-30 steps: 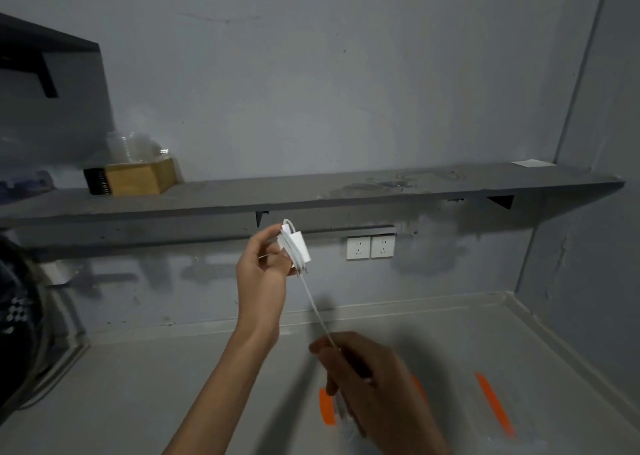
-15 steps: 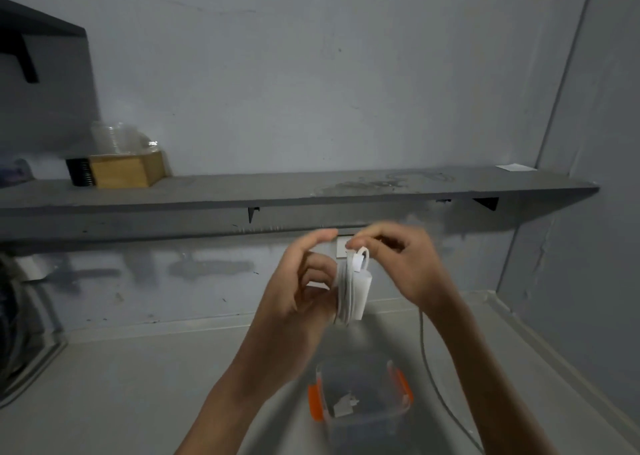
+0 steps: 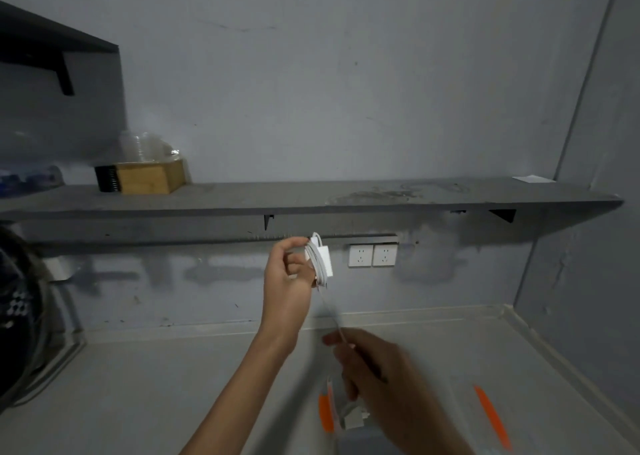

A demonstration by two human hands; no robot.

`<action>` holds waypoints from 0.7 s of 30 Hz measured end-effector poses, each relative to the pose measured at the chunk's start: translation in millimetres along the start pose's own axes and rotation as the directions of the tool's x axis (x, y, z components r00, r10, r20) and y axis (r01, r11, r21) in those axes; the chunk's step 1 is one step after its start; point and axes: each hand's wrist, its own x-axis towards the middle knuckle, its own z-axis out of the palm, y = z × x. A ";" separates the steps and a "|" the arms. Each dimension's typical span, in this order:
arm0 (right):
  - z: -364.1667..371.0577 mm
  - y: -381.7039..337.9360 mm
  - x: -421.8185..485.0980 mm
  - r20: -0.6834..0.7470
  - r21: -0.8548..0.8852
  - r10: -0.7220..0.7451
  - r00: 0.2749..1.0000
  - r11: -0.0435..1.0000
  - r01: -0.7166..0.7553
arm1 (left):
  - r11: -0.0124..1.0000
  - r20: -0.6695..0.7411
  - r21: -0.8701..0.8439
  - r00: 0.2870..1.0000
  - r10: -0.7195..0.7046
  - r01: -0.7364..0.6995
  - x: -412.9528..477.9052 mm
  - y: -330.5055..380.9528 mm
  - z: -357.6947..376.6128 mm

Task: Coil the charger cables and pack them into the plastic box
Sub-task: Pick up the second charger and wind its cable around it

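Note:
My left hand (image 3: 289,283) is raised in front of the wall and holds a white charger block (image 3: 320,258) with several turns of white cable wound round it. A loose strand of the cable (image 3: 330,310) runs down and to the right into my right hand (image 3: 382,373), which pinches it; that hand is blurred by motion. Below my right hand stands the clear plastic box (image 3: 329,409) with orange clips. A white charger (image 3: 353,418) lies inside the box, partly hidden by my right hand.
A long grey shelf (image 3: 311,200) crosses the wall, with a wooden box (image 3: 152,177) and clear plastic cups on it. Two white wall sockets (image 3: 372,255) sit under the shelf. An orange-edged lid (image 3: 491,416) lies on the grey counter (image 3: 138,385), right of the box.
My right hand has dropped from the block at chest height to below it, drawing the cable strand down. My left hand still holds the wound block, now higher in view.

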 end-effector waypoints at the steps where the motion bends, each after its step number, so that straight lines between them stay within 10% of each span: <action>1: -9.4 -6.3 0.6 -0.028 -0.128 -0.089 0.996 0.988 0.084 | 0.997 0.029 0.067 0.999 0.028 -0.030 -4.3 -2.9 -0.8; 8: -75.8 -47.6 53.2 -0.064 -0.615 -0.609 0.791 0.648 0.449 | 0.942 0.331 0.184 0.920 0.210 -0.281 -41.2 10.5 -5.5; 13: -82.9 -29.6 92.9 -0.102 -0.057 -0.319 0.942 0.948 0.314 | 0.963 0.450 0.068 0.869 0.204 -0.261 -55.3 40.0 -9.9; 21: -8.9 33.9 66.1 -0.243 0.299 0.076 0.967 0.954 0.000 | 0.981 0.276 -0.128 0.955 -0.109 0.149 -47.5 26.9 -8.5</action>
